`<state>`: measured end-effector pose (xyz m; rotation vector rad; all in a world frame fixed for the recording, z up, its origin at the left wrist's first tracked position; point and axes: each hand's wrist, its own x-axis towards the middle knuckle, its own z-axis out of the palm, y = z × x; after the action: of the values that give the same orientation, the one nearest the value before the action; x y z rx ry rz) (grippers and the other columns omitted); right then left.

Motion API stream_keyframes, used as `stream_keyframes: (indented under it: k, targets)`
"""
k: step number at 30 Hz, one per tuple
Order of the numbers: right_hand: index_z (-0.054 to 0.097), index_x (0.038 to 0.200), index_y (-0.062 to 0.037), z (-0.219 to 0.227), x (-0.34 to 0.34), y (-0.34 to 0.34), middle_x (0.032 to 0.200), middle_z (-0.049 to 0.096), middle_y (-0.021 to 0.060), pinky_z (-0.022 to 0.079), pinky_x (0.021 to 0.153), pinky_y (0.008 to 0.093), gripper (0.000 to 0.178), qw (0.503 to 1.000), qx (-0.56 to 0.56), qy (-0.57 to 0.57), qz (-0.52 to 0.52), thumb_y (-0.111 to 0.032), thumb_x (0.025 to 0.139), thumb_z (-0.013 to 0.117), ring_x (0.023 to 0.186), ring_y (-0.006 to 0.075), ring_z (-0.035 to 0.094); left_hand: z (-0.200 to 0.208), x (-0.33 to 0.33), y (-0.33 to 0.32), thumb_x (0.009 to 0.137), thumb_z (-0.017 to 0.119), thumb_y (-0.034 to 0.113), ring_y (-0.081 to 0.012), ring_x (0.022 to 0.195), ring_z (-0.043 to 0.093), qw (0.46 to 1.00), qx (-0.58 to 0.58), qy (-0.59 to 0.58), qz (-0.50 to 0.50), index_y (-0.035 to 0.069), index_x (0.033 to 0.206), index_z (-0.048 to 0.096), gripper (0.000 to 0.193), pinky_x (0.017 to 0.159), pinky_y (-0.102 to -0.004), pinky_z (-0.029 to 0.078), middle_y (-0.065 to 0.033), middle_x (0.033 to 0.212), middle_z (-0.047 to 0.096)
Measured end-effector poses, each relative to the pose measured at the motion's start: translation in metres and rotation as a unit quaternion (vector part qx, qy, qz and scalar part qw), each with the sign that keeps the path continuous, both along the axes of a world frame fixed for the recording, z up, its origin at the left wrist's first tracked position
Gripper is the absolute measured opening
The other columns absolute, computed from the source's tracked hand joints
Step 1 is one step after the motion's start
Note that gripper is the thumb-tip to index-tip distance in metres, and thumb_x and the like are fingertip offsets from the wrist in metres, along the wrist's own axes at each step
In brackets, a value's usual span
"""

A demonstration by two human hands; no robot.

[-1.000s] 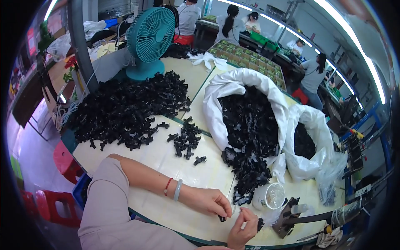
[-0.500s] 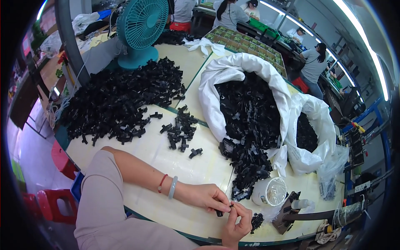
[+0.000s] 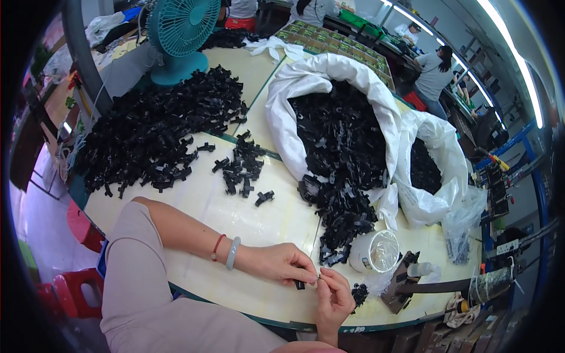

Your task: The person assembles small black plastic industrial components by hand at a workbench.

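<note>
My left hand (image 3: pixel 282 263) reaches across the table's front edge, its thumb and forefinger closed on a small black plastic part (image 3: pixel 300 285) that shows below the fingers. Against those fingertips my right hand (image 3: pixel 333 299) is pinched on something too small to make out. Close by the right hand lies a little pile of tiny black pieces (image 3: pixel 359 292). Beyond the hands, black plastic parts (image 3: pixel 344 220) spill from a white sack (image 3: pixel 281 115) onto the table. A white tub (image 3: pixel 360 253) with a clear plastic liner stands right of the spill.
A heap of black parts (image 3: pixel 165 126) covers the far left, beside a teal fan (image 3: pixel 183 26). A second white sack (image 3: pixel 415 209) stands right. A metal fixture with a long lever (image 3: pixel 435 287) is at the near right. Red stools (image 3: pixel 79 291) and co-workers (image 3: pixel 432 73) are farther off.
The whole view has shifted, so the scene sits slightly higher and further left. Both hands stay together at the same small part, with little change in their grip.
</note>
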<state>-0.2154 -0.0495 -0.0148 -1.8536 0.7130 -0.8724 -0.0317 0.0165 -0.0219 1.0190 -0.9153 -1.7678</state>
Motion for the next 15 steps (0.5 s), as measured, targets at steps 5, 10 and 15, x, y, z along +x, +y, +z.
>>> stream_keyframes:
  k: [5, 10, 15]
  targets:
    - [0.07, 0.089, 0.0034, 0.013, -0.012, -0.005, 0.088, 0.068, 0.0142, 0.052, 0.07, 0.025, 0.018, 0.997, -0.009, 0.013, 0.071, 0.011, 0.072, 0.07, 0.081, 0.019, 0.066, 0.008, 0.004, 0.004, 0.091, 0.061, 0.025, -0.002, 0.059, 0.047, 0.998, -0.01, -0.026, -0.059, 0.003, 0.095, 0.069, 0.023, 0.053, -0.0173, 0.038, 0.002, 0.075, 0.061]
    - [0.068, 0.095, 0.0031, 0.015, -0.014, -0.005, 0.093, 0.067, 0.0141, 0.053, 0.069, 0.0285, 0.022, 0.983, -0.098, 0.0, 0.155, 0.007, 0.074, 0.069, 0.079, 0.0239, 0.066, 0.011, 0.016, -0.004, 0.091, 0.062, 0.022, -0.0022, 0.066, 0.053, 0.99, 0.017, -0.015, -0.143, 0.003, 0.098, 0.069, 0.022, 0.055, -0.0165, 0.04, 0.0018, 0.076, 0.063]
    - [0.067, 0.093, 0.0037, 0.039, -0.021, -0.03, 0.091, 0.065, 0.016, 0.05, 0.063, 0.0318, 0.028, 0.965, -0.215, 0.012, 0.147, 0.008, 0.066, 0.072, 0.074, 0.0264, 0.063, 0.011, 0.018, -0.004, 0.086, 0.068, 0.008, -0.0057, 0.074, 0.06, 0.993, 0.038, 0.047, -0.098, 0.0, 0.099, 0.067, 0.016, 0.065, -0.0186, 0.047, -0.0032, 0.083, 0.066]
